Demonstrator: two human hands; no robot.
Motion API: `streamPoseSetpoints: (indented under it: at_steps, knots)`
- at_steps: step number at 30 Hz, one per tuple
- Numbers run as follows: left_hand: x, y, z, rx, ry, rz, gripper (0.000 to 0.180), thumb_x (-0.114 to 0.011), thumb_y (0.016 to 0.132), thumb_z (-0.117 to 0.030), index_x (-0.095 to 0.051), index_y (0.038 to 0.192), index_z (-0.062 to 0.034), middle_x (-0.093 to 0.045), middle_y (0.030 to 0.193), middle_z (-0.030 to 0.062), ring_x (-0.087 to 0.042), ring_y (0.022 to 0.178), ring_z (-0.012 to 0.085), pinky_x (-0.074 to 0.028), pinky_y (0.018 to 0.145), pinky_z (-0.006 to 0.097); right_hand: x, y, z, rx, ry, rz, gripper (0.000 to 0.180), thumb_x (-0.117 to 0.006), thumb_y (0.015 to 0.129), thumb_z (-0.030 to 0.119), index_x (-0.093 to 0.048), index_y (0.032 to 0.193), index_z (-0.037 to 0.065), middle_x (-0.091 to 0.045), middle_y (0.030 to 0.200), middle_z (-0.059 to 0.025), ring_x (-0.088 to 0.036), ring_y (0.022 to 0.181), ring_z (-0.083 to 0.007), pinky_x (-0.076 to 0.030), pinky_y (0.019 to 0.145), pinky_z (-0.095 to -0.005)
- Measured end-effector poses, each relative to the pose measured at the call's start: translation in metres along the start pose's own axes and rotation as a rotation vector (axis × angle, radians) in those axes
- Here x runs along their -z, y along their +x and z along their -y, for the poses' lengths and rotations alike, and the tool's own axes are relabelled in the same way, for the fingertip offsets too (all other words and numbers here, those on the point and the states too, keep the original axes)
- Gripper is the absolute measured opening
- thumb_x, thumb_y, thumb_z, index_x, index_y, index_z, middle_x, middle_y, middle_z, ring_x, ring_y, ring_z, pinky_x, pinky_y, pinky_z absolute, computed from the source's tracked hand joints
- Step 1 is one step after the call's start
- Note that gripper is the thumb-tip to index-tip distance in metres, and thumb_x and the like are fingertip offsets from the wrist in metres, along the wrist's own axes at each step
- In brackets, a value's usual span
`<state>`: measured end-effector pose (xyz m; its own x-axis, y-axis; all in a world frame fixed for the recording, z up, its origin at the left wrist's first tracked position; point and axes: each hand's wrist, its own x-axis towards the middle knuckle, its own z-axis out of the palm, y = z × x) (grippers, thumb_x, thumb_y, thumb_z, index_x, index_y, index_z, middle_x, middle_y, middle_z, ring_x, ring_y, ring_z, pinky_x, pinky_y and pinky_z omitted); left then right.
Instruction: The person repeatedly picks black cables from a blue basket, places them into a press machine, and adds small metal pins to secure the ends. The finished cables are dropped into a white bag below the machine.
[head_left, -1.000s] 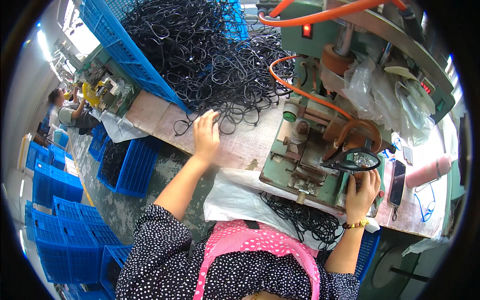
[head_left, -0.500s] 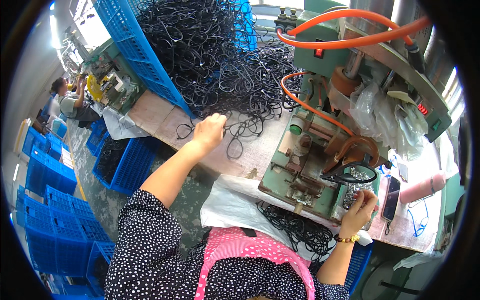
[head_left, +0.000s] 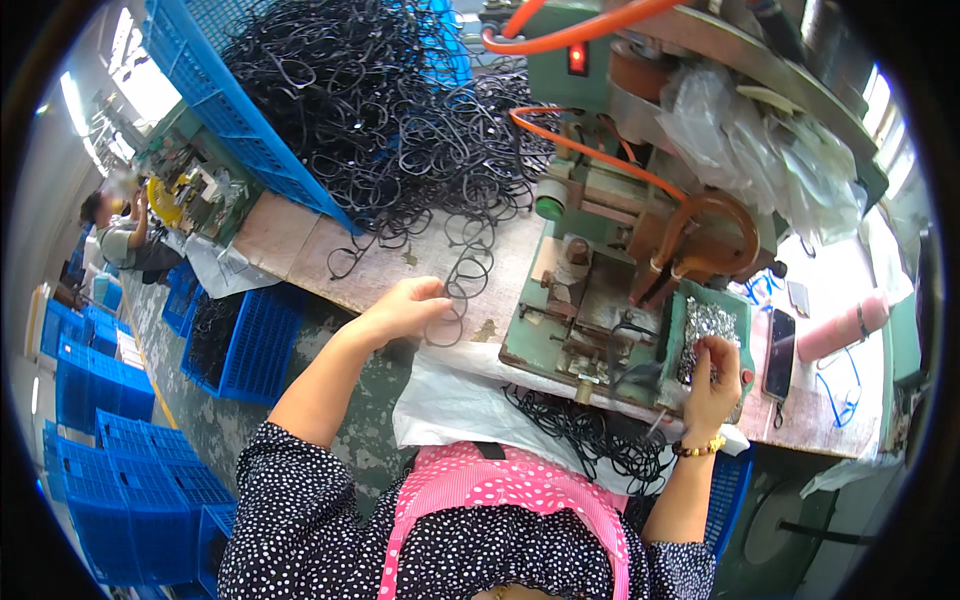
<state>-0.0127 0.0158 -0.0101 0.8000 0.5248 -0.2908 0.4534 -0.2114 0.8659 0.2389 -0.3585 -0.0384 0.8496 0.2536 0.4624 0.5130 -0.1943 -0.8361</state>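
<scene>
My left hand is closed with its fingertips on a thin black cord loop at the front of the table. More loops trail from it toward a big tangled heap of black cords. My right hand reaches into a green tray of small silver metal pieces. Its fingers are pinched together, and whatever is between them is hidden. Left of the tray stands a green press machine. A blurred black cord hangs at its front right.
A tilted blue crate holds part of the heap. A phone and a pink bottle lie right of the tray. More black cords lie on white sheeting over my lap. Another person sits far left.
My left hand has come nearer my body, drawing the cord loop out from the heap. My right hand has gone in over the metal pieces. The black cord above the tray has dropped left.
</scene>
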Motion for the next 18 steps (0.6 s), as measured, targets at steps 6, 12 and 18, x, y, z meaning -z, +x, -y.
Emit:
streamPoseSetpoints:
  at_steps: [6, 12, 18]
  knots:
    - [-0.019, 0.015, -0.025, -0.287, -0.163, -0.343, 0.01, -0.064, 0.094, -0.013, -0.067, 0.095, -0.0036, -0.066, 0.083, 0.002, -0.052, 0.07, 0.006, -0.041, 0.066, 0.022, 0.005, 0.006, 0.021, 0.09, 0.072, 0.027, 0.01, -0.06, 0.09, -0.008, -0.066, 0.091, 0.0, -0.065, 0.093, -0.006, -0.061, 0.088, -0.0153, -0.048, 0.082, -0.027]
    - [-0.055, -0.023, -0.085, -0.474, -0.328, -0.314, 0.012, -0.061, 0.098, -0.009, -0.064, 0.108, -0.0021, -0.065, 0.082, 0.0022, -0.052, 0.069, 0.0055, -0.041, 0.062, 0.02, -0.009, 0.012, 0.047, 0.063, 0.096, 0.005, 0.014, -0.062, 0.088, -0.008, -0.067, 0.099, 0.0, -0.067, 0.093, -0.007, -0.065, 0.088, -0.0163, -0.05, 0.086, -0.0301]
    - [-0.081, -0.054, -0.087, -0.454, -0.457, -0.25, 0.015, -0.055, 0.102, -0.01, -0.059, 0.114, -0.0012, -0.064, 0.082, 0.0056, -0.053, 0.065, 0.0081, -0.041, 0.058, 0.021, 0.011, 0.018, 0.042, 0.223, -0.276, -0.001, 0.014, -0.065, 0.082, -0.001, -0.067, 0.095, 0.004, -0.067, 0.096, -0.0122, -0.061, 0.094, -0.0342, -0.048, 0.084, -0.0421]
